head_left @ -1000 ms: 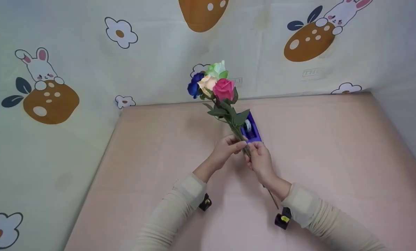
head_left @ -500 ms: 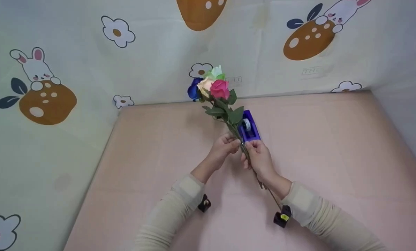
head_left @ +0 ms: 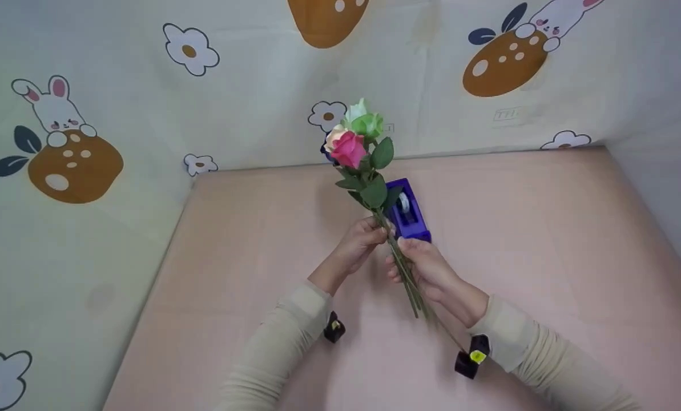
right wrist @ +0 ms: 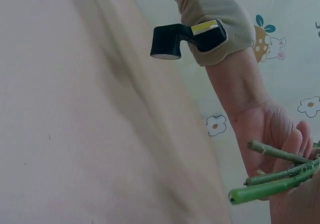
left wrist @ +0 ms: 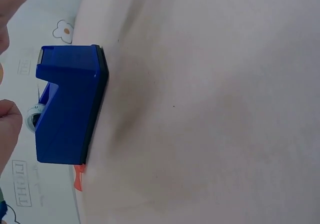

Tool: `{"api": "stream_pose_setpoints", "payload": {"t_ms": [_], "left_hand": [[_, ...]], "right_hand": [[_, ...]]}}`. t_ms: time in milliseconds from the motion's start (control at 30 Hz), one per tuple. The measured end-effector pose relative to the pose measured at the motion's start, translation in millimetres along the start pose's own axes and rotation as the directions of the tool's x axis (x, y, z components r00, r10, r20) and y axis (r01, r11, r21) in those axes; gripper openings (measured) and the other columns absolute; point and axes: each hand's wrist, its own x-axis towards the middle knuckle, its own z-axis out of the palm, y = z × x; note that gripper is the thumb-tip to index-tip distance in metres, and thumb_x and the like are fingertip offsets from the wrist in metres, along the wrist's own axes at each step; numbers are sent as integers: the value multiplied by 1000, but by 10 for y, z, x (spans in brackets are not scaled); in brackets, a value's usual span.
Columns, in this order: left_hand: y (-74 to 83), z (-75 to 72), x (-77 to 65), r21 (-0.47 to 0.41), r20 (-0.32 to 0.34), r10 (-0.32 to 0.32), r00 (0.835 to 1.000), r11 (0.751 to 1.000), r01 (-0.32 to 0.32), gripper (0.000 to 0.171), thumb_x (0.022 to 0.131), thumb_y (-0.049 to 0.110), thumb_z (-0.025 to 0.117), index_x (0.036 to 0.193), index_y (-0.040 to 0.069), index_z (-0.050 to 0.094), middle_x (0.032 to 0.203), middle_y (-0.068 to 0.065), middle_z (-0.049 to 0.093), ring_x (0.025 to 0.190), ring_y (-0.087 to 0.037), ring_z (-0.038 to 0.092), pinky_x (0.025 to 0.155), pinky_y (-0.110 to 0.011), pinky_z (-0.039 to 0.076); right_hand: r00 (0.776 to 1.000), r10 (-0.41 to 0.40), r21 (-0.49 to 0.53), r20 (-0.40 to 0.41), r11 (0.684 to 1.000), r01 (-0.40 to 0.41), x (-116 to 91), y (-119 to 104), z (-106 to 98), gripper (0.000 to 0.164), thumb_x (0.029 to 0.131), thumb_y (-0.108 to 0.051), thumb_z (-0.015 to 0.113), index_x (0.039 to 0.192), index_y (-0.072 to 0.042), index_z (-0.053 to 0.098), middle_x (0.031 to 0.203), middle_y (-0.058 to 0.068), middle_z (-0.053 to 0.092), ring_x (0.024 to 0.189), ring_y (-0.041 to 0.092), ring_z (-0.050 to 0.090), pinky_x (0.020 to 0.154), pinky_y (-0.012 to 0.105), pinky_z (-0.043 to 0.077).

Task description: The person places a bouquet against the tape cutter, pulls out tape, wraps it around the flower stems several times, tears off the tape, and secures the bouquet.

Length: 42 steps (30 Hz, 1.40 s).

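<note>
In the head view, a bunch of artificial roses leans up and left: a pink rose (head_left: 349,149), a green one (head_left: 367,124), a cream one (head_left: 335,138) and a mostly hidden blue one. My left hand (head_left: 364,240) pinches the stems (head_left: 407,285) below the leaves. Just lower, my right hand (head_left: 428,268) holds them, thumb on the near side and fingertips showing beyond. One longer stem reaches down toward the right cuff. Cut green stem ends (right wrist: 260,190) show in the right wrist view. A blue tape dispenser (left wrist: 72,108) stands right behind the hands.
A pale pink tabletop (head_left: 249,251) spreads around the hands, with a printed white wall cover (head_left: 249,103) behind. An orange-red piece (left wrist: 78,176) shows beyond the dispenser in the left wrist view. A black camera (head_left: 471,357) sits at the right cuff.
The bunch has turned: the pink rose moved left, the green one came into fuller view and the blue one went mostly behind. The right hand shifted slightly down, leaving more stem visible.
</note>
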Motion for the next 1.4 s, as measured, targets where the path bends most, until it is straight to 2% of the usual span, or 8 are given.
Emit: {"api": "stream_pose_setpoints", "payload": {"t_ms": [200, 333, 700, 867, 967, 1133, 1267, 1400], "left_hand": [[-12, -54, 4, -105, 151, 36, 988, 994, -20, 25, 69, 39, 71, 77, 17, 62, 75, 8, 60, 73, -7, 52, 79, -26, 41], [-34, -94, -2, -134, 214, 56, 975, 991, -28, 21, 68, 38, 70, 74, 19, 63, 76, 8, 61, 74, -7, 53, 79, -26, 41], [38, -119, -26, -131, 235, 20, 972, 991, 12, 21, 66, 37, 75, 76, 20, 66, 73, 9, 62, 66, -5, 52, 70, -22, 41], [83, -129, -48, -117, 203, -11, 979, 992, 36, 25, 67, 38, 74, 86, 22, 70, 75, 10, 66, 69, -5, 57, 76, -23, 43], [101, -120, -56, -75, 158, 5, 987, 997, 7, 29, 67, 42, 73, 86, 21, 69, 76, 10, 66, 77, -7, 58, 85, -27, 40], [94, -88, -48, -5, 89, 31, 996, 1000, -30, 36, 65, 47, 75, 86, 18, 67, 74, 8, 64, 70, -8, 56, 81, -30, 41], [66, -74, -47, 5, 69, 30, 997, 1000, -30, 44, 80, 28, 69, 101, -10, 60, 77, 7, 65, 71, -9, 56, 79, -29, 42], [58, -66, -77, 12, 54, 0, 999, 1000, -1, 34, 88, 4, 48, 113, -20, 48, 79, 7, 65, 74, -10, 53, 80, -28, 40]], "right_hand": [[988, 93, 70, 121, 992, -102, -42, -39, -9, 24, 100, -21, 33, 105, -3, 47, 76, -1, 65, 63, 8, 61, 61, 22, 50], [974, 127, 177, 189, 971, -161, -58, -17, 17, 20, 100, -17, 33, 105, -4, 47, 75, 1, 64, 61, 9, 60, 61, 22, 50], [939, 69, 367, 338, 909, -198, -82, 33, 137, 27, 102, -14, 22, 101, -8, 49, 65, 0, 55, 58, 10, 50, 61, 23, 43], [955, 44, 361, 292, 920, -153, -62, 17, 174, 26, 101, -15, 25, 103, -4, 48, 67, -1, 52, 61, 8, 48, 63, 21, 42], [979, 29, 321, 200, 943, -93, -49, 9, 202, 24, 101, -16, 28, 100, -5, 49, 67, -2, 52, 61, 6, 48, 62, 20, 42], [1000, -9, 242, 16, 970, 5, -28, 24, 228, 25, 100, -16, 31, 98, -3, 51, 70, -2, 55, 63, 6, 50, 64, 20, 44], [999, -22, 236, -35, 971, 29, -26, 44, 215, 26, 100, -16, 34, 93, -3, 56, 73, 0, 58, 66, 8, 53, 66, 21, 47], [1000, -17, 267, 3, 964, 16, -18, 64, 179, 24, 99, -15, 36, 89, -4, 55, 76, 0, 61, 68, 9, 56, 69, 24, 48]]}}
